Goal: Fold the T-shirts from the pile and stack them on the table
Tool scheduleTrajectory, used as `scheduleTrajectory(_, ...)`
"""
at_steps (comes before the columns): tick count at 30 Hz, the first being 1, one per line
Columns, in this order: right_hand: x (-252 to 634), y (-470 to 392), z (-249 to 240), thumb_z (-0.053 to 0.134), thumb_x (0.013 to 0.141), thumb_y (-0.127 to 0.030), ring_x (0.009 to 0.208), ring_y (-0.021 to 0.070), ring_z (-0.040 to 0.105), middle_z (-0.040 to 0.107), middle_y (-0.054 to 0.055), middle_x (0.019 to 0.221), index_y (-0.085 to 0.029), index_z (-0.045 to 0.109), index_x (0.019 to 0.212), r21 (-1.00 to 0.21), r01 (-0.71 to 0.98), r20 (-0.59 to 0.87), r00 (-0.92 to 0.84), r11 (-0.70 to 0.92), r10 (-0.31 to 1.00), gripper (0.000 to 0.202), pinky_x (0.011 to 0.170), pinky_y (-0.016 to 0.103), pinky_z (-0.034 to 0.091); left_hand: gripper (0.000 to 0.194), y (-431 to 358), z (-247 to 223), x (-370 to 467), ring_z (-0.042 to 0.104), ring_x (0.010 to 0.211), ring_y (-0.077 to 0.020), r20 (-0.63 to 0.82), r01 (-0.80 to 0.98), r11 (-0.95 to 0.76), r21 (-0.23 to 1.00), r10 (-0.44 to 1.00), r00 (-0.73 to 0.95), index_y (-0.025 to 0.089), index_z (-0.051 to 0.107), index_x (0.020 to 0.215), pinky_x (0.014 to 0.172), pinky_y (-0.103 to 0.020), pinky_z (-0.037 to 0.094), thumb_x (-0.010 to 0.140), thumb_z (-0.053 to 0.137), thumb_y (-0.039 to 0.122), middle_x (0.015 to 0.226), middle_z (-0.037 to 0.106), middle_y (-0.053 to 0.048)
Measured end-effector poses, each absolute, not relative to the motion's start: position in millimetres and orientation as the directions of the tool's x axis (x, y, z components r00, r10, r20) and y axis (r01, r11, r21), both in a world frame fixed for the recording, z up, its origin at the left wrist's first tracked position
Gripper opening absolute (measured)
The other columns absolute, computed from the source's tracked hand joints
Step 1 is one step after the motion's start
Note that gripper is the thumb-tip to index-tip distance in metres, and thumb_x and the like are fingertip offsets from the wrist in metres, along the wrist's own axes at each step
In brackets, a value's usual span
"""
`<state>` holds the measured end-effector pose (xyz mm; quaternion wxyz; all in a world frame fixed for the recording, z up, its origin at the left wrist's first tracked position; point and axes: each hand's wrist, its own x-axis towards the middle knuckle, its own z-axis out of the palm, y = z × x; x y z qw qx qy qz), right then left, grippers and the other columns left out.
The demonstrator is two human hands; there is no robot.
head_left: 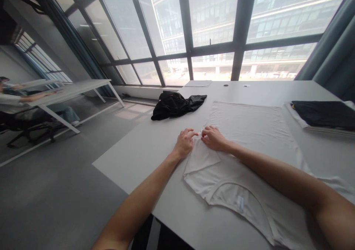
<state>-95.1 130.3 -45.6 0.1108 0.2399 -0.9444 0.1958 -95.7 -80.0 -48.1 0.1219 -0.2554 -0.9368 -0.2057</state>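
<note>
A white T-shirt (249,128) lies spread on the white table, its neckline and inner label toward me and its hem toward the windows. The sleeve on the left is folded in over the body. My left hand (185,143) is at the shirt's left edge, thumb and forefinger closed on a bit of the cloth. Close beside it, my right hand (214,137) has its fingers bent together on the same edge, above the folded sleeve. The fingertips of the two hands nearly meet.
A crumpled black garment (174,105) lies beyond my hands. Folded dark and white clothes (324,114) are stacked at the right. Papers (198,83) rest by the windows. The white table (124,157) ends at the left; a person sits at another table (74,89) farther off.
</note>
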Motion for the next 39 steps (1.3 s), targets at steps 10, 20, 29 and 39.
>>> scheduleTrajectory(10, -96, 129, -44, 0.057, 0.092, -0.017, 0.091, 0.0196, 0.058, 0.068, 0.006, 0.093, -0.018, 0.065, 0.093, -0.445, -0.538, 0.348, -0.841, 0.717, -0.415, 0.009, 0.081, 0.028, 0.040, 0.039, -78, -52, -96, 0.054, 0.121, -0.0256, 0.308, 0.476, 0.814, 0.332, 0.383, -0.871, 0.022, 0.075, 0.110, 0.110, -0.044, 0.043, 0.087, 0.048, 0.006, 0.130, 0.062, -0.008)
scheduleTrajectory(20, -98, 132, -45, 0.058, 0.092, -0.028, 0.085, 0.0195, 0.064, 0.073, 0.004, 0.095, -0.023, 0.068, 0.107, -0.486, -0.399, 0.311, -0.910, 0.777, -0.273, 0.019, 0.075, 0.027, 0.041, 0.036, -72, -43, -86, 0.058, 0.118, -0.0240, 0.395, 0.523, 0.769, 0.366, 0.380, -0.836, 0.019, 0.071, 0.116, 0.110, -0.041, 0.045, 0.090, 0.048, 0.009, 0.124, 0.065, -0.009)
scheduleTrajectory(29, -112, 137, -53, 0.039, 0.094, -0.017, 0.094, 0.0200, 0.065, 0.074, 0.006, 0.103, -0.021, 0.069, 0.106, -0.641, -0.326, 0.447, -0.894, 0.695, -0.007, 0.032, 0.087, 0.030, 0.047, 0.063, -54, -42, -51, 0.023, 0.154, -0.0316, 0.110, 0.722, 0.673, 0.157, 0.715, -0.691, 0.014, 0.034, 0.157, 0.123, -0.056, 0.023, 0.105, 0.038, 0.049, 0.164, 0.030, -0.016)
scheduleTrajectory(39, -124, 137, -39, 0.041, 0.085, -0.018, 0.082, 0.0195, 0.065, 0.072, 0.005, 0.086, -0.020, 0.069, 0.095, -0.818, -0.329, 0.450, -0.877, 0.472, 0.167, 0.029, 0.082, 0.031, 0.050, 0.066, -45, -37, -51, 0.022, 0.155, -0.0289, 0.149, 0.755, 0.645, 0.115, 0.741, -0.655, 0.015, 0.035, 0.157, 0.125, -0.051, 0.019, 0.105, 0.038, 0.054, 0.164, 0.030, -0.017)
